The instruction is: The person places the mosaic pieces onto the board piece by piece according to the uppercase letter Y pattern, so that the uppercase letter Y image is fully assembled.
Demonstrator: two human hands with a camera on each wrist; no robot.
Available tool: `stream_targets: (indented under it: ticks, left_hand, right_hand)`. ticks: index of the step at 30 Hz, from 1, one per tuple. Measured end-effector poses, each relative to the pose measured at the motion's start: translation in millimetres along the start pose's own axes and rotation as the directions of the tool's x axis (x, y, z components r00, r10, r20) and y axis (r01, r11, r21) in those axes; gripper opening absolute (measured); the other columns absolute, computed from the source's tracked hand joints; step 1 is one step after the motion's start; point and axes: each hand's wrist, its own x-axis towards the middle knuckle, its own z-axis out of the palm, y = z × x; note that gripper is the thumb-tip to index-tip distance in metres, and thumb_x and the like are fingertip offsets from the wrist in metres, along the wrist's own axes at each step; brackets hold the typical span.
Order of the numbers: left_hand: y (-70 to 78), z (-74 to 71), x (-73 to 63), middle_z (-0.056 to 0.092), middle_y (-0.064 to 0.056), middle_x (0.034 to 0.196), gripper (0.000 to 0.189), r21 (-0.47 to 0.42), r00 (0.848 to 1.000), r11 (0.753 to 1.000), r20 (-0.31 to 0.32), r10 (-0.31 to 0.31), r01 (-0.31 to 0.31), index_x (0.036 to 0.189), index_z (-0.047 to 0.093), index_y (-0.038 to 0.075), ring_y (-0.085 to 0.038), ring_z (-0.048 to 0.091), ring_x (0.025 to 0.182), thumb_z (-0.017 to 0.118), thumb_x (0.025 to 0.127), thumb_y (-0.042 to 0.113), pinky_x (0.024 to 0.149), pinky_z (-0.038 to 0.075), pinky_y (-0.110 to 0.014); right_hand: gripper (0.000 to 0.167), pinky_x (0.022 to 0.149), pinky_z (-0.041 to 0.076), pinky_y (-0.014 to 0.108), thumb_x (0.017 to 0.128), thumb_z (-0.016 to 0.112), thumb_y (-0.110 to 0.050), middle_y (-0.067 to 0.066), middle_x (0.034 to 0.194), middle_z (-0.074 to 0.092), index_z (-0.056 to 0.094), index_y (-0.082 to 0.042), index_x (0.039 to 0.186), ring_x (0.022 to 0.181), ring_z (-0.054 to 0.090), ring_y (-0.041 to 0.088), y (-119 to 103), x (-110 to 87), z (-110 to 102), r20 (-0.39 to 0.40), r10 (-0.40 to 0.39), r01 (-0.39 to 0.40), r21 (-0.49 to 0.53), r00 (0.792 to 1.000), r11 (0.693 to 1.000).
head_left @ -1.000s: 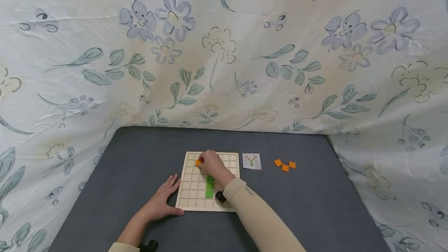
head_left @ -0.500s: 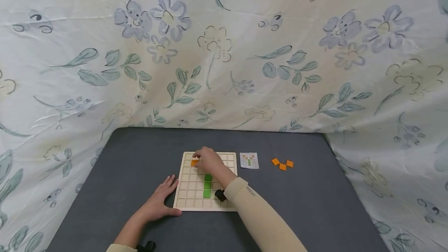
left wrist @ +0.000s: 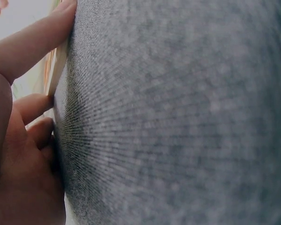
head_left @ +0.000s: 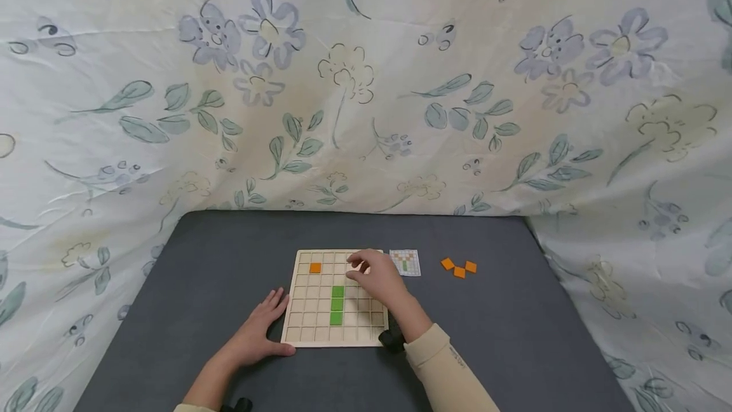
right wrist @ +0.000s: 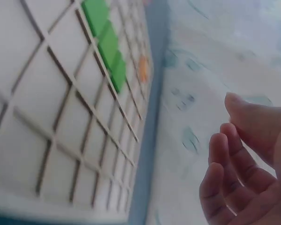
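Note:
A wooden grid board lies on the dark table. Three green square tiles form a column near its middle, and one orange tile sits in a cell toward the upper left. My left hand rests at the board's left edge, thumb at the lower corner; the left wrist view shows its fingers against the wooden side. Over the upper right of the board hovers my right hand, fingers loosely bent, nothing between them. The right wrist view shows that hand's bare fingertips apart from the grid.
Right of the board lies a small printed pattern card, partly beside the right hand. Farther right are three loose orange tiles. A floral cloth hangs behind the grey table.
My right hand has let go of the orange tile, which stays in its cell, and has moved right across the board. The left hand stays at the board's edge. The head view has shifted slightly.

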Motion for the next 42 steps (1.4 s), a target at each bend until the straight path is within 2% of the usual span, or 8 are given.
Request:
stream_targets:
  ticks: [9, 16, 21, 26, 30, 34, 38, 42]
  left_hand:
    - [6.0, 5.9, 1.7, 0.013, -0.016, 0.169, 0.116, -0.001, 1.000, 1.000, 0.001, -0.014, 0.014, 0.160, 0.028, 0.008, -0.041, 0.003, 0.156, 0.087, 0.071, 0.052, 0.121, 0.010, -0.067]
    - [6.0, 7.2, 4.6, 0.013, -0.015, 0.169, 0.117, 0.003, 0.999, 0.999, -0.009, -0.046, 0.047, 0.160, 0.029, 0.009, -0.041, 0.004, 0.156, 0.088, 0.069, 0.053, 0.120, 0.012, -0.067]
    - [7.5, 7.1, 7.5, 0.014, -0.015, 0.169, 0.117, 0.007, 0.998, 0.998, -0.020, -0.057, 0.057, 0.160, 0.029, 0.010, -0.041, 0.005, 0.156, 0.088, 0.069, 0.054, 0.120, 0.013, -0.068]
    - [10.9, 4.3, 9.1, 0.013, -0.015, 0.169, 0.116, 0.004, 0.998, 0.998, -0.024, -0.059, 0.059, 0.160, 0.029, 0.009, -0.041, 0.004, 0.156, 0.088, 0.070, 0.052, 0.120, 0.011, -0.068]
    - [10.9, 3.2, 9.9, 0.012, -0.015, 0.170, 0.116, 0.004, 0.998, 0.998, -0.022, -0.062, 0.062, 0.160, 0.028, 0.009, -0.040, 0.003, 0.156, 0.089, 0.070, 0.051, 0.121, 0.011, -0.067]
    - [9.8, 3.8, 11.0, 0.012, -0.015, 0.169, 0.117, -0.003, 0.998, 0.999, -0.021, -0.051, 0.051, 0.160, 0.028, 0.008, -0.041, 0.003, 0.156, 0.089, 0.070, 0.051, 0.121, 0.009, -0.066]
    - [7.6, 5.4, 11.9, 0.012, -0.016, 0.169, 0.117, -0.008, 0.999, 0.999, -0.021, -0.035, 0.035, 0.160, 0.027, 0.008, -0.041, 0.003, 0.156, 0.088, 0.070, 0.052, 0.122, 0.008, -0.066]
    - [6.4, 5.5, 12.3, 0.011, -0.016, 0.169, 0.117, -0.012, 0.999, 1.000, -0.024, -0.029, 0.029, 0.160, 0.026, 0.007, -0.040, 0.002, 0.156, 0.088, 0.071, 0.052, 0.122, 0.007, -0.065]
  right_hand:
    - [0.027, 0.068, 0.055, 0.031, 0.086, 0.081, -0.014, 0.003, 0.099, 0.071, 0.075, -0.012, 0.112, 0.083, 0.066, 0.015, 39.8, -33.6, -54.9, -0.190, 0.069, -0.074, -0.022, 0.979, 0.997]
    - [0.029, 0.077, 0.058, 0.043, 0.087, 0.079, -0.010, 0.012, 0.110, 0.073, 0.073, -0.006, 0.116, 0.093, 0.069, 0.026, 102.3, -51.0, -98.8, -0.250, 0.192, -0.211, -0.053, 0.949, 0.976]
    - [0.035, 0.077, 0.057, 0.048, 0.091, 0.075, -0.006, 0.022, 0.117, 0.066, 0.069, -0.005, 0.125, 0.103, 0.064, 0.037, 149.0, -59.9, -133.8, -0.259, 0.320, -0.354, -0.097, 0.911, 0.930]
    - [0.043, 0.085, 0.054, 0.055, 0.092, 0.073, -0.008, 0.029, 0.132, 0.055, 0.063, -0.001, 0.133, 0.116, 0.056, 0.046, 182.7, -58.6, -153.3, -0.194, 0.433, -0.465, -0.173, 0.880, 0.868]
    - [0.041, 0.089, 0.051, 0.056, 0.093, 0.074, -0.013, 0.028, 0.130, 0.058, 0.065, 0.001, 0.131, 0.115, 0.058, 0.045, 198.4, -53.6, -155.7, -0.139, 0.453, -0.473, -0.199, 0.880, 0.858]
    - [0.036, 0.089, 0.052, 0.055, 0.092, 0.074, -0.013, 0.026, 0.127, 0.060, 0.068, 0.001, 0.125, 0.111, 0.060, 0.042, 205.7, -48.2, -154.3, -0.127, 0.424, -0.442, -0.206, 0.897, 0.873]
    - [0.031, 0.087, 0.053, 0.053, 0.092, 0.074, -0.010, 0.025, 0.122, 0.063, 0.070, 0.001, 0.121, 0.106, 0.062, 0.040, 207.7, -43.9, -153.6, -0.119, 0.374, -0.392, -0.239, 0.920, 0.888]
    - [0.029, 0.084, 0.055, 0.052, 0.096, 0.070, -0.013, 0.026, 0.120, 0.065, 0.071, 0.003, 0.120, 0.105, 0.063, 0.041, 202.1, -38.5, -151.8, -0.129, 0.366, -0.387, -0.260, 0.922, 0.885]
